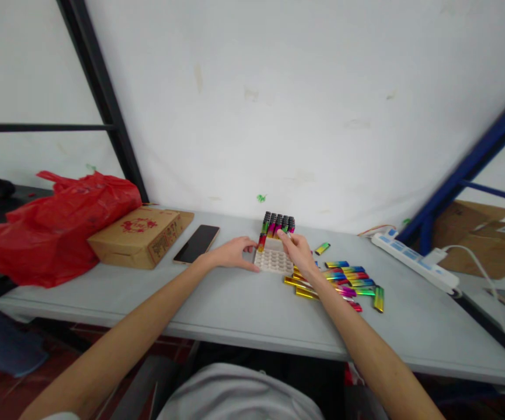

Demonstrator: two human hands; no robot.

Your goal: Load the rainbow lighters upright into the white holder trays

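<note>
A white slotted tray (274, 263) lies on the table in front of me, several rows of its slots bare. Behind it stand upright black-topped lighters (279, 220) in a tight block. One red and yellow lighter (261, 242) stands upright at the tray's left side. My left hand (237, 254) grips the tray's left edge, thumb at the front corner and fingers further back. Over the tray's right rear, my right hand (296, 248) is closed in a pinch on a lighter, mostly hidden by the fingers. Loose shiny lighters (340, 280) lie in a pile beside and under my right forearm.
Left of my hands lie a dark phone (197, 244) and a brown cardboard box (140, 233), with a red plastic bag (68, 221) beyond. At the right are a white power strip (414, 259) and cable. A single lighter (323, 248) lies apart. The wall (278, 116) rises behind.
</note>
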